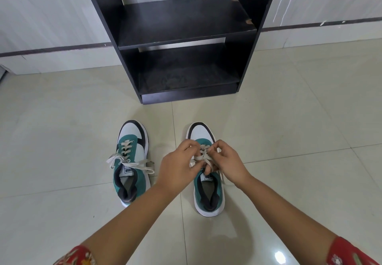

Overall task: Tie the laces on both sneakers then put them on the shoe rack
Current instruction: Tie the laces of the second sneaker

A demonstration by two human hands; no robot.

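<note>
Two green, white and black sneakers stand side by side on the tiled floor, toes pointing at the rack. The left sneaker has its cream laces lying across it in a bow with loops and ends spread out. Over the right sneaker, my left hand and my right hand both pinch its cream laces above the tongue. My fingers hide most of the knot. The black shoe rack stands just beyond the sneakers, with two bare shelves in view.
Pale glossy floor tiles spread out on all sides of the shoes. A light wall with a dark skirting line runs behind the rack. Red patterned sleeves show at the bottom corners.
</note>
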